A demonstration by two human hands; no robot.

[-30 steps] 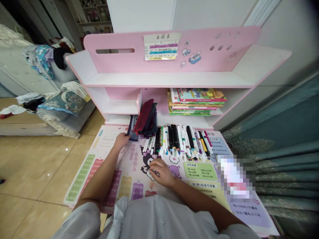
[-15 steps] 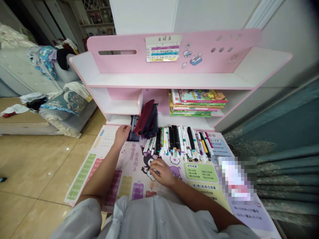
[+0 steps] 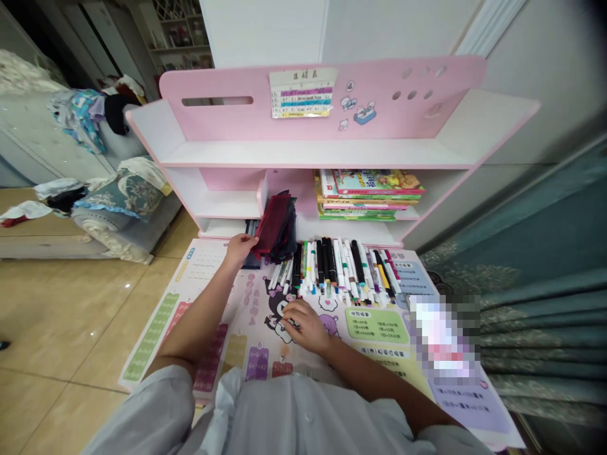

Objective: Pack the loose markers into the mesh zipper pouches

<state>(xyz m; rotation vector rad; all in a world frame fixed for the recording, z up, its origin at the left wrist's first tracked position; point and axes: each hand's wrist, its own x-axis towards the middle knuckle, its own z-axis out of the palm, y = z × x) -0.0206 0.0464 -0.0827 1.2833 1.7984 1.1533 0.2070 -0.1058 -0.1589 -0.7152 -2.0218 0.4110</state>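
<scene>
1. The left hand [image 3: 239, 249] and the right hand [image 3: 304, 327] are well apart, both over the surface [image 3: 156, 335], which is covered by a printed mat of times tables and a cartoon figure.
2. The left hand is at the back edge of the surface, its fingers [image 3: 249, 240] touching an upright bundle of dark red and navy cloth [image 3: 274, 226]. Whether they grip it or only rest against it cannot be told.
3. A dark flat object [image 3: 250, 229] stands just behind that hand, beside the bundle and partly hidden.
4. The right hand lies near the middle of the surface, its fingers curled together with the tips down on the cartoon figure. Anything held there is hidden or too small to tell.
5. Felt-tip markers [image 3: 341, 272], mostly white with coloured caps and some black, lie side by side along the back edge, just right of the bundle and beyond the right hand.
6. On the pink-and-white shelf unit [image 3: 308, 151], a stack of children's books [image 3: 370, 193] lies on the lower shelf, right of the bundle.
7. A printed timetable card [image 3: 301, 93] is fixed to the pink back panel.
8. Left of the surface are a cushion [image 3: 126, 196] and heaped clothes [image 3: 78, 114] on a sofa, above a tiled floor [image 3: 71, 316]. Teal curtains [image 3: 545, 328] hang on the right.
</scene>
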